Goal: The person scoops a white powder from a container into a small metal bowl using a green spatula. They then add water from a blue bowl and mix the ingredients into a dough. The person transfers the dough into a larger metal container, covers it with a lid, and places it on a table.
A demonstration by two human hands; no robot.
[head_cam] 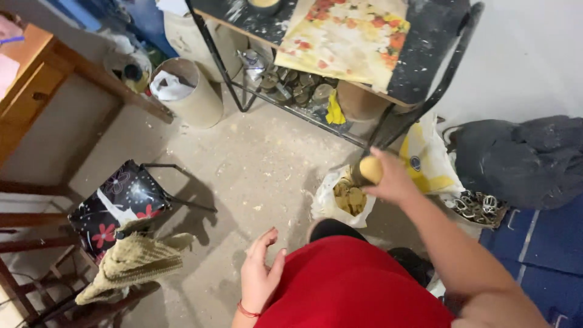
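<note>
My right hand (392, 177) is stretched forward and grips a round yellowish piece (370, 169), held just above an open white plastic bag (322, 203) on the floor. The bag holds several similar yellowish round pieces (350, 197). My left hand (260, 270) hangs open near my red shirt (352, 285), fingers spread, holding nothing. A red band circles its wrist.
A black metal table (434, 36) with a floral cloth (346, 36) stands ahead, metal parts on its lower shelf (297, 88). A floral stool (121, 197) with a knitted cloth (136, 261) is at left. Buckets (191, 91), a yellow-white bag (425, 158) and dark fabric (516, 158) lie around.
</note>
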